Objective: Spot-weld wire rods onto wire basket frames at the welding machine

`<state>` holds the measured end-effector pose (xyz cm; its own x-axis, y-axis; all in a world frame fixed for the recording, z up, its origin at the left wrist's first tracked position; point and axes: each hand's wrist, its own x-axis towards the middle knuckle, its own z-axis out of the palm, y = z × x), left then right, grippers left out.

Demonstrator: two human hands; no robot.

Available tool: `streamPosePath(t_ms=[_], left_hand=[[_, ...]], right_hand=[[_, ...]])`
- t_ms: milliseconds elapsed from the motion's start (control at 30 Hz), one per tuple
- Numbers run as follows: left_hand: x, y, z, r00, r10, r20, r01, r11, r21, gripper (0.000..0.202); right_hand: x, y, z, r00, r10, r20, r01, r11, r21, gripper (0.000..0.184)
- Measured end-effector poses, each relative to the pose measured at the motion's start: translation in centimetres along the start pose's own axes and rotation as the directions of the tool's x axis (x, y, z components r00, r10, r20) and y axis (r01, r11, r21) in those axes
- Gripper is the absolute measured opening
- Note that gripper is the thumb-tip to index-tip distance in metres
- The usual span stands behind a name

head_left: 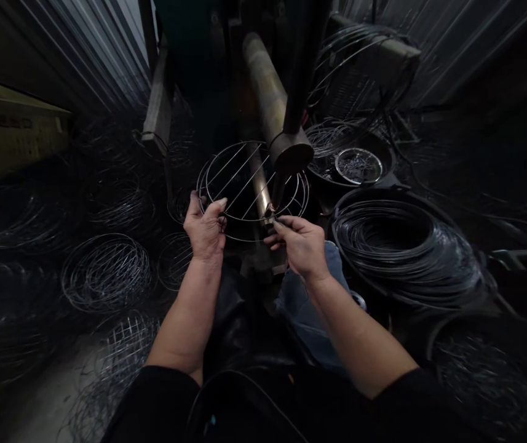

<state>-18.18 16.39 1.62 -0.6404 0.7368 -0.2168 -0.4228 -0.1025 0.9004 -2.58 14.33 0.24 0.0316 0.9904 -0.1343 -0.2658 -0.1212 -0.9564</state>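
Note:
My left hand [205, 229] grips the near-left rim of a round wire rack [245, 219], thumb on top and fingers around the edge. Parallel wires cross the rack's ring, and a second ring shows just below. My right hand [304, 243] is closed in a pinch at the rack's near-right rim; what lies between its fingertips is too small to make out. The rim there sits at the tip of a lower metal rod [259, 184], under a thick metal cylinder [270, 92] of a machine.
At right, a basin holds a large wire coil [383, 234]; behind it a pan contains a small round bowl [359, 166] of metal bits. Round wire racks [106, 271] lie on the left. Blue cloth [313, 307] lies below my right forearm. A yellow box [14, 135] stands far left.

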Motion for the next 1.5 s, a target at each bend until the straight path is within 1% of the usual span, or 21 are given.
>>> streamPosePath(t_ms=[133, 233, 433, 733, 800, 867, 900, 967, 1033, 1100, 1167, 1233, 1367, 1433, 1500], left_hand=[[0.3, -0.2, -0.1, 1.0, -0.005, 0.007, 0.005, 1.0, -0.004, 0.069], [0.5, -0.1, -0.1, 1.0, 0.003, 0.03, -0.003, 1.0, -0.011, 0.069], [0.6, 0.2, 0.2, 0.998, 0.001, 0.058, 0.001, 0.999, -0.038, 0.073], [1.3, -0.2, 0.4, 0.999, -0.047, 0.026, 0.048, 0.999, -0.021, 0.079], [1.3, -0.2, 0.5, 0.998, -0.049, 0.026, 0.05, 0.998, -0.028, 0.081], [1.3, -0.3, 0.5, 0.998, -0.055, 0.035, 0.056, 0.998, -0.038, 0.082], [1.3, -0.3, 0.5, 0.998, -0.057, 0.041, 0.059, 0.997, -0.041, 0.082], [1.2, -0.3, 0.4, 0.997, -0.058, 0.051, 0.06, 0.997, -0.04, 0.082], [1.2, -0.2, 0.4, 0.997, -0.054, 0.061, 0.056, 0.998, -0.039, 0.079], [1.2, -0.2, 0.3, 0.996, -0.053, 0.066, 0.056, 0.998, -0.041, 0.078], [1.2, -0.1, 0.3, 0.996, -0.051, 0.07, 0.054, 0.998, -0.039, 0.078], [1.2, -0.1, 0.4, 0.996, -0.051, 0.072, 0.054, 0.998, -0.036, 0.077], [1.2, 0.0, 0.6, 0.996, -0.065, 0.054, 0.067, 0.997, -0.03, 0.075], [1.2, 0.0, 0.6, 0.997, -0.072, 0.042, 0.073, 0.997, -0.023, 0.075], [1.3, 0.0, 0.6, 0.996, -0.071, 0.051, 0.072, 0.997, -0.021, 0.073]], right_hand=[[-0.1, 0.7, 0.2, 0.999, -0.028, -0.031, 0.03, 0.998, 0.058, 0.024], [-0.1, 1.0, 0.3, 0.998, -0.049, -0.03, 0.05, 0.997, 0.051, 0.023], [0.4, 0.9, 0.3, 0.998, -0.048, -0.037, 0.049, 0.998, 0.033, 0.023], [1.0, 0.7, 0.5, 0.998, -0.048, -0.027, 0.049, 0.999, 0.0, 0.022], [0.7, 0.7, 0.2, 0.999, -0.051, -0.004, 0.051, 0.998, -0.047, 0.022], [0.3, 0.7, -0.4, 0.996, -0.092, 0.016, 0.093, 0.982, -0.164, 0.022], [0.1, 0.8, -0.7, 0.99, -0.139, 0.017, 0.139, 0.96, -0.244, 0.022], [-0.2, 1.1, -1.2, 0.966, -0.257, 0.022, 0.244, 0.882, -0.403, 0.02], [-0.2, 1.2, -1.5, 0.937, -0.345, 0.058, 0.326, 0.804, -0.497, 0.018], [0.1, 1.3, -1.7, 0.922, -0.37, 0.114, 0.372, 0.768, -0.522, 0.016], [0.5, 1.1, -1.7, 0.914, -0.375, 0.154, 0.397, 0.754, -0.523, 0.014], [0.8, 0.9, -1.7, 0.912, -0.374, 0.17, 0.406, 0.751, -0.521, 0.013], [0.8, 0.6, -1.7, 0.914, -0.366, 0.176, 0.405, 0.779, -0.479, 0.012], [0.7, 0.4, -1.7, 0.922, -0.354, 0.158, 0.387, 0.803, -0.453, 0.011], [0.7, 0.3, -1.6, 0.935, -0.329, 0.135, 0.354, 0.826, -0.439, 0.01]])
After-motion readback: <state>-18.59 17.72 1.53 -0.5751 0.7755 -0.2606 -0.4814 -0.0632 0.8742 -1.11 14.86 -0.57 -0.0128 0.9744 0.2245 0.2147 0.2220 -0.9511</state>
